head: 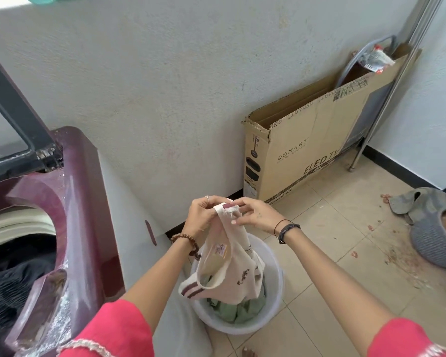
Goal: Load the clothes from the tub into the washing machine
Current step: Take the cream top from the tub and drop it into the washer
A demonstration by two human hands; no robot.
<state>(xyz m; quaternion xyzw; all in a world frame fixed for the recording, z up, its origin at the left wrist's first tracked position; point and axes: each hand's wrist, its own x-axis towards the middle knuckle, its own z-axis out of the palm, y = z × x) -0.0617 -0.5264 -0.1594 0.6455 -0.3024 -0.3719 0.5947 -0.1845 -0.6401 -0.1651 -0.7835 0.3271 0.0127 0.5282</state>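
A cream knitted top (227, 269) with maroon stripes hangs above the white tub (273, 302) on the floor. My left hand (202, 217) grips its upper edge from the left, and my right hand (255, 212) pinches the same edge from the right. Green clothes (240, 309) lie in the tub under the top. The maroon top-loading washing machine (72, 215) stands at the left with its lid (13, 119) raised. Dark clothes (13, 276) lie inside its drum.
A large cardboard TV box (307, 148) leans on the wall behind the tub. A metal frame (386, 94) stands beside it. A grey pot (438, 235) and a grey cloth (410, 202) sit on the dirty tiled floor at the right.
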